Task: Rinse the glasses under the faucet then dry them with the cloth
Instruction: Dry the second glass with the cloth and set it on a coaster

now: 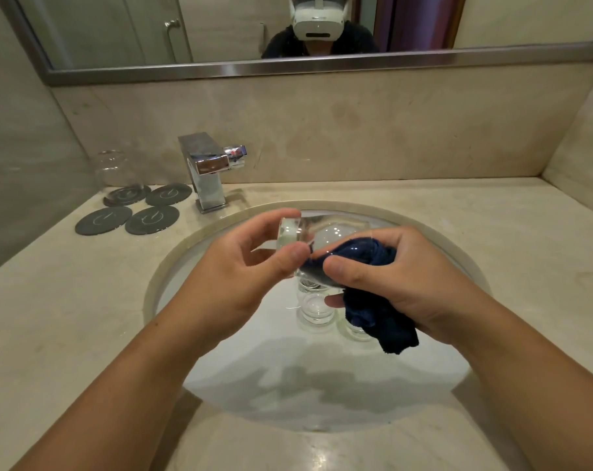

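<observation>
Over the round sink (200, 338), my left hand (244, 266) grips a clear glass (325, 232) by its thick base, holding it on its side. My right hand (400, 277) holds a dark blue cloth (373, 300), part of it pushed into the mouth of that glass. Two more clear glasses (317, 309) stand in the sink basin below my hands, one partly hidden by the cloth. Another glass (117, 171) stands on a coaster at the back left. The chrome faucet (208, 171) is at the back of the sink; no water runs from it.
Several round grey coasters (152, 219) lie on the marble counter (67, 317) left of the faucet. A mirror (288, 32) runs along the back wall. A side wall closes the counter at the right.
</observation>
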